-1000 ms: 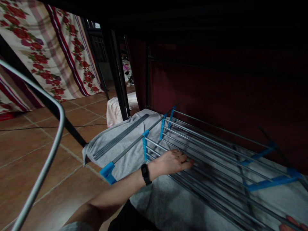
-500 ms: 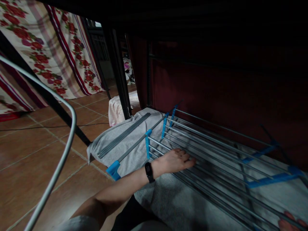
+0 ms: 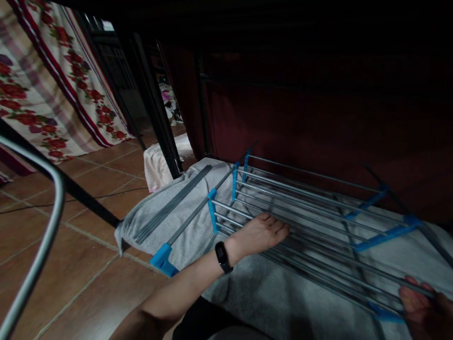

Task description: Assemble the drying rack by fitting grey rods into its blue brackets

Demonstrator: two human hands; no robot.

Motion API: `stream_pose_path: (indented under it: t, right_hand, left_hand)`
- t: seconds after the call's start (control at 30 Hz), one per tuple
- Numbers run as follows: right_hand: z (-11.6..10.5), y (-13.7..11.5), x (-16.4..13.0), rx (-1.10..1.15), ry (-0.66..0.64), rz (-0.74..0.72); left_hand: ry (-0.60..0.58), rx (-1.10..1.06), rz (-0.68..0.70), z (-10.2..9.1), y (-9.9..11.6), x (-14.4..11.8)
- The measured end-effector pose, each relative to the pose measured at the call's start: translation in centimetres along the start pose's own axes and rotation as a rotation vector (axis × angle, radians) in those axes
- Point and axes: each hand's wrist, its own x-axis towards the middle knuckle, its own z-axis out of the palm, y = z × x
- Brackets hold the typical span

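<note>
A drying rack with grey metal rods and blue plastic brackets (image 3: 211, 210) lies on a grey towel (image 3: 258, 283). My left hand (image 3: 264, 233), with a black band on the wrist, curls its fingers over a metal rod (image 3: 336, 256) in the rack's near part. At the lower right, my right hand (image 3: 419, 302) is closed around the same rod near its right end, palm partly showing. A blue corner piece (image 3: 163, 259) caps the side bar at the left. Beside it lies a bundle of loose rods (image 3: 173, 205) on the towel.
A bent pale metal tube (image 3: 53, 222) rises at the left. Black frame legs (image 3: 155, 108) and a dark overhead surface surround the space. A dark red panel (image 3: 283, 127) stands behind. Floral fabric (image 3: 71, 94) hangs at the back left, over a tiled floor (image 3: 81, 274).
The view has shifted to the right, so more of my right hand shows on the rod. My left hand remains on the rack's rods.
</note>
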Motion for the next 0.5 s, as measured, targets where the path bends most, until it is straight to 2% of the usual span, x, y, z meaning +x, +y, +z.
stream_pose_path:
  t: [0.07, 0.13, 0.37, 0.5]
  right_hand:
    - [1.0, 0.0, -1.5, -0.118, -0.023, -0.099]
    - [1.9, 0.1, -3.0, -0.148, -0.023, -0.097]
    - [3.9, 0.8, -5.4, -0.060, -0.022, -0.103]
    - [5.3, 0.5, -7.2, 0.034, -0.077, -0.113]
  left_hand:
    - [0.019, -0.024, 0.020, 0.0, 0.3, 0.4]
    - [0.042, -0.056, 0.043, 0.0, 0.6, 1.0]
    - [0.062, -0.138, 0.046, 1.2, 2.1, 3.9]
    - [0.004, -0.151, 0.067, 2.0, 3.3, 4.8]
